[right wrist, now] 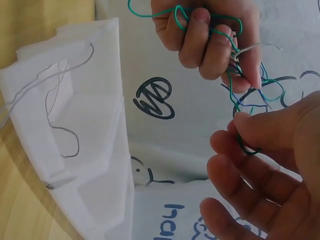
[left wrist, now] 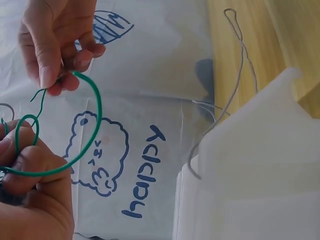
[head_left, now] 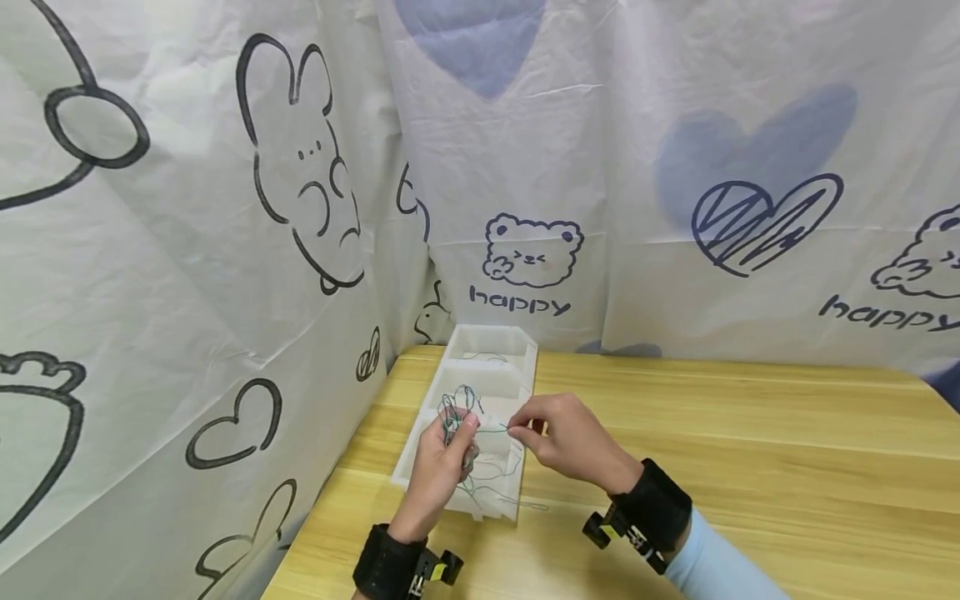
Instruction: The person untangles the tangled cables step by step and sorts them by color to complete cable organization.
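My left hand (head_left: 442,454) grips a tangled bundle of thin wires (head_left: 454,412), green, blue and grey, over the front part of a white compartment tray. In the right wrist view, green loops stick out around the left hand's curled fingers (right wrist: 212,47). My right hand (head_left: 573,437), to the right of the tray, pinches a green wire (left wrist: 96,107) between thumb and forefinger. That wire runs from the bundle across to the right fingertips in the head view. The other right fingers (right wrist: 250,185) are loosely bent, apart from the wire.
The white tray (head_left: 529,375) stands on the wooden table (head_left: 750,450) near the left cloth wall. Grey wires (right wrist: 70,130) lie in its front compartment and hang over its edge. Another thin wire (head_left: 487,357) lies in the far compartment. A printed cloth (head_left: 637,275) hangs behind the table.
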The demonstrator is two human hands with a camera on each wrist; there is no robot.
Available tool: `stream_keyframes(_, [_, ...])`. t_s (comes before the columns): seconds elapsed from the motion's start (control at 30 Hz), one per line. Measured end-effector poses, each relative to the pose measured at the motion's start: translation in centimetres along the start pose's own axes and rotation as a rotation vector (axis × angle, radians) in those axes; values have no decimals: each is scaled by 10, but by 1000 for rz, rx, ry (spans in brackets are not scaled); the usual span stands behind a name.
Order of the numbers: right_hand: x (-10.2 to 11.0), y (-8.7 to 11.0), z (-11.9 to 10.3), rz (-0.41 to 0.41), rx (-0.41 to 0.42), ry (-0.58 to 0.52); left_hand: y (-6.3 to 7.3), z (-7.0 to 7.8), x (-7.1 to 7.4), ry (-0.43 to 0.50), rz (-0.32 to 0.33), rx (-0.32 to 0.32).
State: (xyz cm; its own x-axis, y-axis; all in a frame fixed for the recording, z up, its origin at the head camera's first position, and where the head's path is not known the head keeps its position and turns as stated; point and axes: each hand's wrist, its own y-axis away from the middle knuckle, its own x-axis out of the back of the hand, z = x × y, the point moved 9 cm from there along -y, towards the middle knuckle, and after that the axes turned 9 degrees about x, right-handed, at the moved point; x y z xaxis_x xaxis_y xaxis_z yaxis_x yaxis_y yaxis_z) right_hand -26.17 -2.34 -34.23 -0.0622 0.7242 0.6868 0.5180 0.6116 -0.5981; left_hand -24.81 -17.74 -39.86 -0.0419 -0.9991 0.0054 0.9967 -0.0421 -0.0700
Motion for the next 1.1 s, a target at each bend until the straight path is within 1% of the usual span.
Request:
stream_keyframes(0.13, [5,5,5,8,-16,-13,0,-1,3,-2,-6,9])
stream_keyframes(0.2, [14,9,13,36,-33,-32,1,-1,10,-12,20,23])
stream_keyframes(0.23, [21,12,18,70,-37,-42,1,-1,18,-5,50,31])
stream_keyframes(0.3, [43,21,32,167,-68,-41,4,1,38,34,151,41])
stream_keyframes(0.33, [46,31,59,222,-60,-76,6,3,50,56,206,33])
stream_keyframes(0.4, [70,41,72,346,-89,-57,11,9,69,83,302,0])
stream_keyframes(0.43, [80,45,77,395,-105,-44,13,11,77,92,334,-15])
stream_keyframes(0.5, [91,51,85,443,-148,-27,16,16,83,76,351,-41])
stream_keyframes(0.53, [93,53,88,446,-167,-25,16,18,83,57,342,-51])
stream_keyframes(0.57, [101,48,71,440,-215,10,16,18,82,47,326,-51])
stream_keyframes(0.63, [97,48,75,406,-252,2,15,18,78,31,300,-48])
stream_keyframes(0.77, [86,44,83,354,-319,-11,14,17,75,16,293,-55])
stream_keyframes(0.93, [78,37,97,323,-355,5,13,16,72,24,284,-65])
stream_keyframes(1.1, [66,23,117,280,-390,18,12,14,69,36,261,-50])
